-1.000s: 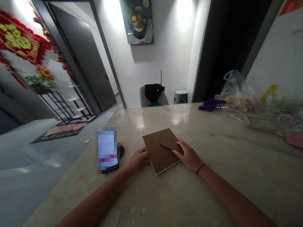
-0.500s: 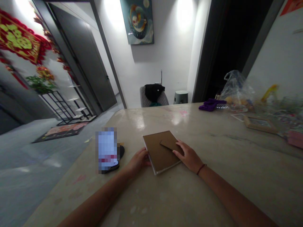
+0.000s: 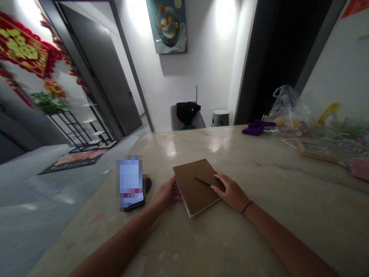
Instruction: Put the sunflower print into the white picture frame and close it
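Observation:
A flat brown board (image 3: 193, 192) with pale edges, like the back of a picture frame, is between my hands above the pale stone table (image 3: 248, 238). A thin dark strip, bent at one end, shows on its upper face. My left hand (image 3: 169, 192) holds the board's left edge, with some fingers under it. Over the right edge lies my right hand (image 3: 230, 192), its thumb and fingers on the top face near the strip. A dark band circles the right wrist.
A phone (image 3: 131, 182) with a blurred screen stands at the left beside a round black object. At the right are a purple cloth (image 3: 256, 127), a clear plastic bag (image 3: 288, 111), a wooden frame (image 3: 317, 151) and a pink item (image 3: 359, 169). A chair stands beyond the table.
The board's near corner has shifted slightly toward me. My left hand has moved a little left and up along its edge, with more of its fingers showing. My right hand has barely moved.

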Motion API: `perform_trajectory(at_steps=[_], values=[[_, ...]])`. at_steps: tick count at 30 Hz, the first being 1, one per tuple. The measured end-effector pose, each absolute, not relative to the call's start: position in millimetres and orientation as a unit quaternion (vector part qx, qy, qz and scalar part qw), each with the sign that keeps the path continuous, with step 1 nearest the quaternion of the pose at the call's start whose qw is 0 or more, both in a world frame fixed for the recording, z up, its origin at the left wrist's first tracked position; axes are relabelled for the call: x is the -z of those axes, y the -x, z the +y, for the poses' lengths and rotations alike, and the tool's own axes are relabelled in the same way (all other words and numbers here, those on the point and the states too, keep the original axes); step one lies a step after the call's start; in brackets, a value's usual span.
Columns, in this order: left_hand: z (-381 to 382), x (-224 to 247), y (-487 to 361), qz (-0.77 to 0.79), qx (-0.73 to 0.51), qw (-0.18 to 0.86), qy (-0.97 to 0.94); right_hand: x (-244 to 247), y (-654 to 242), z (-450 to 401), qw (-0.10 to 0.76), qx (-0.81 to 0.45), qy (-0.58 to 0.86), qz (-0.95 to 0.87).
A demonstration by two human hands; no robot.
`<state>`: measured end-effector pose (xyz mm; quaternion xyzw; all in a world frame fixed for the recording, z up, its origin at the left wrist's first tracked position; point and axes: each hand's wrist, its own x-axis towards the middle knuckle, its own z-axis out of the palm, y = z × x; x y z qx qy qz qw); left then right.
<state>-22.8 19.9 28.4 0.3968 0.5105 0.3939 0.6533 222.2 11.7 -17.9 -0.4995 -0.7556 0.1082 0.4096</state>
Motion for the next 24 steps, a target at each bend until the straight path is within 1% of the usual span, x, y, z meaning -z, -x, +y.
perform_trajectory(at_steps=[3,6,9,11,13,15,18,24], values=[[18.6,-28.8,20.3,0.495,-0.425,0.652,-0.386,20.9,-223.3,15.0,0.407,-0.095,0.522,-0.744],[16.1,-25.5,18.3,0.503,-0.470,0.603,-0.403,24.2,-224.5,18.6,0.410,-0.077,0.548,-0.725],[13.2,-19.6,19.2,0.545,-0.463,0.499,-0.490,25.4,-225.4,20.2,0.413,-0.068,0.560,-0.715],[11.3,-16.1,21.0,0.570,-0.431,0.404,-0.571,24.9,-225.6,20.1,0.412,-0.066,0.563,-0.714],[9.8,-14.1,22.7,0.566,-0.395,0.338,-0.640,23.9,-225.0,19.5,0.412,-0.057,0.563,-0.714],[9.0,-13.9,23.9,0.539,-0.369,0.327,-0.683,22.7,-223.2,18.7,0.413,-0.043,0.562,-0.715],[9.4,-16.7,24.3,0.501,-0.358,0.346,-0.708,20.9,-217.5,16.6,0.406,-0.020,0.564,-0.719],[12.4,-20.5,22.1,0.501,-0.368,0.359,-0.696,16.4,-204.7,10.2,0.378,0.034,0.580,-0.721]])
